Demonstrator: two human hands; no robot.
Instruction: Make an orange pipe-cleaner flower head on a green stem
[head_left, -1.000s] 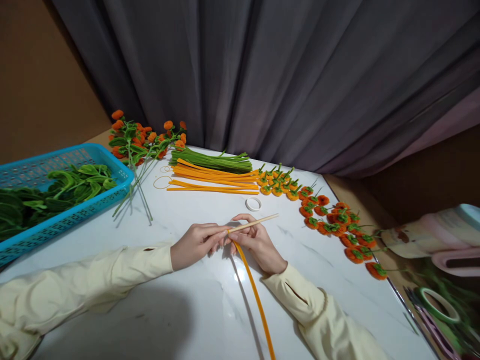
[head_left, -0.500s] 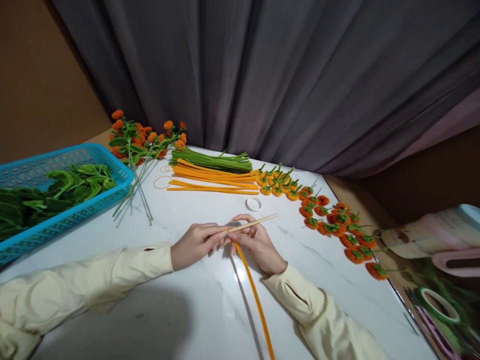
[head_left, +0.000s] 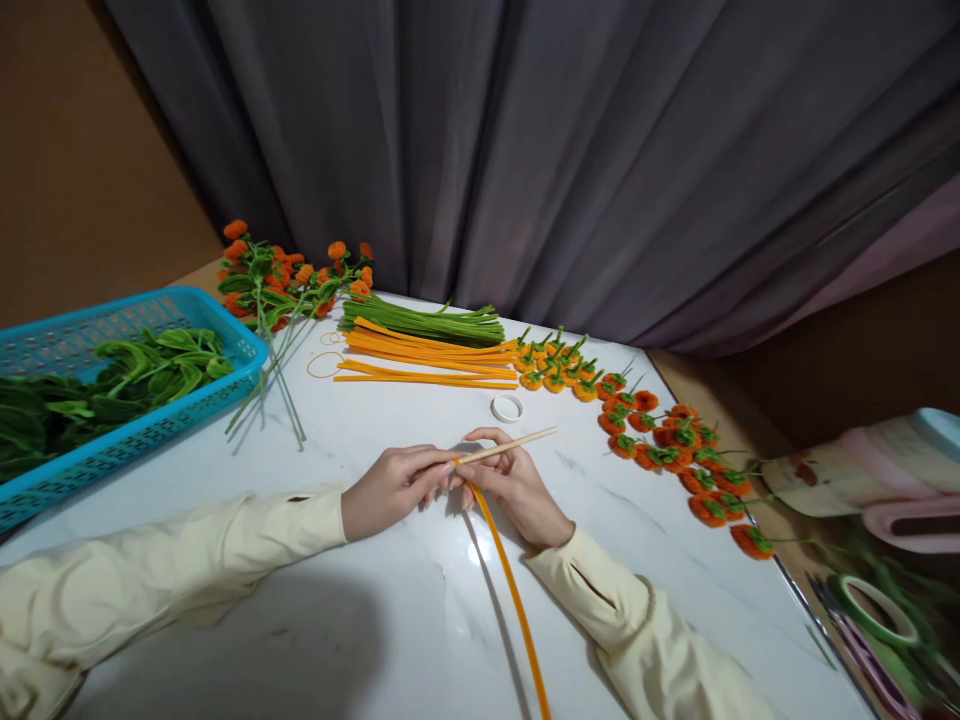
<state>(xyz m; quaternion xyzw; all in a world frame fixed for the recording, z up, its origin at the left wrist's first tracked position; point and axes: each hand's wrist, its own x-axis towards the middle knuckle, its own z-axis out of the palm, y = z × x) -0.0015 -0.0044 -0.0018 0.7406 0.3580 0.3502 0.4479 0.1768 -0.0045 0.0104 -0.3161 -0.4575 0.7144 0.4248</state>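
In the middle of the head view, both hands meet over the white table. My right hand [head_left: 517, 492] is closed round a thin wooden stick [head_left: 517, 442], whose tip points up to the right. My left hand [head_left: 397, 490] pinches at the stick's lower left end. An orange pipe cleaner [head_left: 506, 575] is bent round that end, and its long tail hangs down from between the fingers towards the table's near side. The exact grip of the fingertips is partly hidden. Just beyond the hands lies a white tape ring [head_left: 507, 408].
Orange pipe cleaners [head_left: 427, 375] and green ones [head_left: 424, 320] lie behind my hands. Orange flower heads [head_left: 675, 435] line the right side. A blue basket [head_left: 247, 365] of leaves stands left, near finished flowers [head_left: 277, 275]. Green tape [head_left: 877, 610] and a jug [head_left: 862, 465] are at right.
Almost nothing differs. The orange pipe cleaner has shifted very slightly at the stick's end, while both hands keep their places.
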